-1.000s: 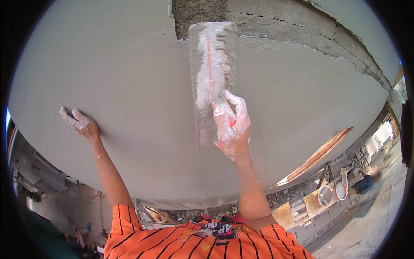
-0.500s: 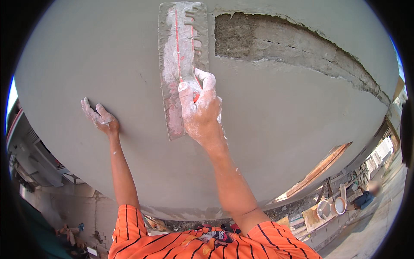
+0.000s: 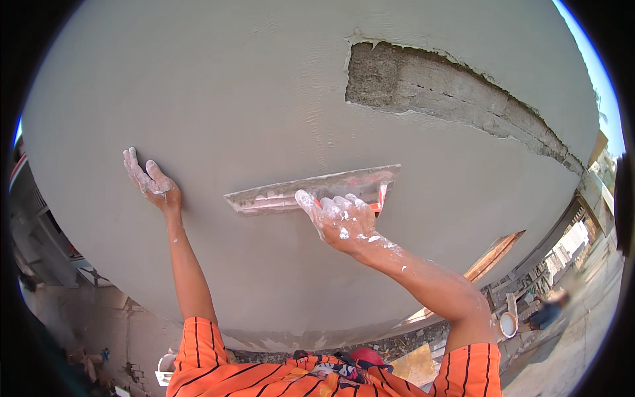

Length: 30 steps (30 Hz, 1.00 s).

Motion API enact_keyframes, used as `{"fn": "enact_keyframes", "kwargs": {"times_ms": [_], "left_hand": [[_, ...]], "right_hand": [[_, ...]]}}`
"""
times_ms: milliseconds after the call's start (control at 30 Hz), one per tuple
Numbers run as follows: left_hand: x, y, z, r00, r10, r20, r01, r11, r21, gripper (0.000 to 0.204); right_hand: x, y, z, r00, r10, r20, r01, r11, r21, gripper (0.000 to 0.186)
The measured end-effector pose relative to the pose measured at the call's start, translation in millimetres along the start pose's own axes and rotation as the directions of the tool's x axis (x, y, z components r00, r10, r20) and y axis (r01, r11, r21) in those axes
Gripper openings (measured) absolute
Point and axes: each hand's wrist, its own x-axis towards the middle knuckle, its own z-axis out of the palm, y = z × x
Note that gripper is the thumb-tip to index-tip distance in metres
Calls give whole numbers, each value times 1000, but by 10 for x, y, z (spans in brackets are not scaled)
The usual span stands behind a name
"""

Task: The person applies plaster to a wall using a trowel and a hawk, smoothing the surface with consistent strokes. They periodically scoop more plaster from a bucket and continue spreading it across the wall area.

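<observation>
A long plastering trowel [image 3: 278,198], smeared with wet plaster, lies nearly crosswise against the grey plastered wall [image 3: 218,119]. My right hand [image 3: 344,218], spotted with white plaster, is closed round its red handle. Most of the handle is hidden by the fingers. To the left, my left hand [image 3: 153,182] rests by the wall with fingers stretched out and thumb apart, holding nothing. Plaster coats its fingers too. Up and right of the trowel, a rough bare strip [image 3: 423,86] lies recessed in the smooth plaster, with ragged edges.
A wooden-edged opening [image 3: 493,257] breaks the wall at lower right. Beyond it stand a white bucket [image 3: 508,324] and a person in dark clothing [image 3: 546,315] on the pale ground. A yellowish board [image 3: 415,365] lies below, near my right sleeve.
My right hand has brought the trowel down and turned it from upright to nearly level. Ripple marks now show in the plaster above it. My left hand stays almost where it was.
</observation>
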Motion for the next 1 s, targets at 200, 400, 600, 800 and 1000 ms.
{"fn": "enact_keyframes", "kwargs": {"times_ms": [200, 400, 600, 800, 1000], "left_hand": [[10, 67, 30, 999, -18, -46, 16, 999, -42, 50], [41, 24, -27, 1000, 6, -11, -6, 1000, 29, 51], [-49, 12, 131, 998, -35, -53, 32, 998, -56, 51], [5, -42, -43, 999, -37, -8, 37, 999, -39, 51], [-106, -16, 94, 1000, -16, 17, 16, 1000, -21, 50]], "right_hand": [[1613, 801, -1411, 945, 152, -288, -249, 907, -339, 20], [2103, 1295, -2068, 763, 302, -571, -420, 903, -84, 25], [1934, 1249, -2028, 963, 209, -169, -202, 978, 54, 23], [172, -350, 117, 883, 138, 448, -265, 935, 235, 45], [-2009, -1118, 1686, 961, 268, 63, -275, 949, 156, 26]]}}
